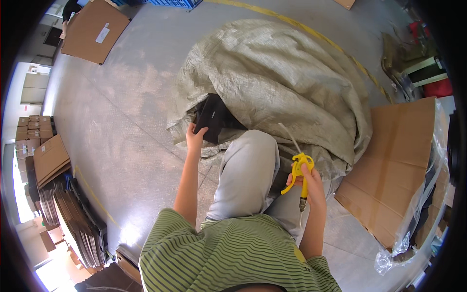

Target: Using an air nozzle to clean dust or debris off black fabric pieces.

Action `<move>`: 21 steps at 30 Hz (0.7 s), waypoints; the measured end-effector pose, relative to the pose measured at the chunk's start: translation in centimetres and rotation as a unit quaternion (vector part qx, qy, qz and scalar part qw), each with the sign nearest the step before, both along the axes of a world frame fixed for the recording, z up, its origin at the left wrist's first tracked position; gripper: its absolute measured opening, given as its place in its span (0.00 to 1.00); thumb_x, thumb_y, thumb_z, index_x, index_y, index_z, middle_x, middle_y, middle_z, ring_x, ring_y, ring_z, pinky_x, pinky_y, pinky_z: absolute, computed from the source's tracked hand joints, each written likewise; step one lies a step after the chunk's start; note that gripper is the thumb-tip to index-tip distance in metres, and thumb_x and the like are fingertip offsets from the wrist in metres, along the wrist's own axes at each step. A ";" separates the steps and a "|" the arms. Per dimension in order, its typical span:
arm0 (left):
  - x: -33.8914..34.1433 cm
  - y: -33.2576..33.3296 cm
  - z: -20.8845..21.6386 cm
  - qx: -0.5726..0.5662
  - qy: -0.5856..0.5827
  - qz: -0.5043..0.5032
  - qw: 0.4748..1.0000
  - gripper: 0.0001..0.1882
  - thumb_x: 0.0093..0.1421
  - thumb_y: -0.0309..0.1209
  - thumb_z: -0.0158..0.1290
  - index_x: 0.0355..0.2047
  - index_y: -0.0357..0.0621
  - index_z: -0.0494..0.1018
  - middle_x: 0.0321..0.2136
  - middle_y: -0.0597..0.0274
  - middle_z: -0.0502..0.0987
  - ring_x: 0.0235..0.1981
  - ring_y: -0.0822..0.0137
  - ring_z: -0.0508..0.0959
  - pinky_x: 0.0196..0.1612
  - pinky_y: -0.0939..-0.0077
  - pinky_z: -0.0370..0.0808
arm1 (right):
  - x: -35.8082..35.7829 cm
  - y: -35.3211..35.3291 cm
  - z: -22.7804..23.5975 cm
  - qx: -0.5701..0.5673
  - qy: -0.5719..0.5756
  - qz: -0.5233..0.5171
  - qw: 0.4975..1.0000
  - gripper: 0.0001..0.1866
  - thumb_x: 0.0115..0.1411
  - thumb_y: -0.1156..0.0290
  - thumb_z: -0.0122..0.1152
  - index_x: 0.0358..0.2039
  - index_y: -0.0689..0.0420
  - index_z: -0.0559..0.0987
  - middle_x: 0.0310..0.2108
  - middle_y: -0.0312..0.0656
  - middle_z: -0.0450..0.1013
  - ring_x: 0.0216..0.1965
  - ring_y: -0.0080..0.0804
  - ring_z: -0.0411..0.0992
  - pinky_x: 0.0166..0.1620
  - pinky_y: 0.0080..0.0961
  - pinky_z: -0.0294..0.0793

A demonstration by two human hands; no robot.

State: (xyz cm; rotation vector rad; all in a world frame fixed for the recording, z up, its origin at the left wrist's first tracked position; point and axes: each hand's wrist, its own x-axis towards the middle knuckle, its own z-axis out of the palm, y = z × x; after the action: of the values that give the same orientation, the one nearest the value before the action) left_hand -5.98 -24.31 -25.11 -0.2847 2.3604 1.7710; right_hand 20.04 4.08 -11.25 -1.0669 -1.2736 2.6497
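Observation:
In my right hand is a yellow air blow gun, gripped by its handle, its thin nozzle slanting up and left. A hose fitting hangs from the handle's lower end. My left hand pinches the edge of a black piece of fabric or garment with small light print on it. That black piece pokes out of the opening of a large greyish-beige woven sack, which lies bulging on the floor in front of my knees. How far the black piece reaches inside the sack is hidden.
At right a large open cardboard box with clear plastic lining stands against the sack. Stacked flattened cardboard and small cartons line the left. Another cardboard box and a blue crate are farther off. Yellow tape marks the floor.

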 end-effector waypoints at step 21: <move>2.3 9.8 12.9 0.290 0.047 0.046 0.955 0.11 0.55 0.27 0.55 0.37 0.36 0.69 0.32 0.59 0.75 0.33 0.70 0.75 0.38 0.78 0.72 | -5.1 1.6 3.1 0.230 0.003 0.245 0.942 0.20 0.57 0.55 0.53 0.38 0.61 0.73 0.18 0.33 0.67 0.16 0.18 0.65 0.21 0.17 0.66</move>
State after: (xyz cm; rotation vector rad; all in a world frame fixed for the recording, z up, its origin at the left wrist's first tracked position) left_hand -3.71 -14.48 -12.26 -0.2263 1.7822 2.4617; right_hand 14.90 5.67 -8.16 -0.7395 -2.2572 2.4123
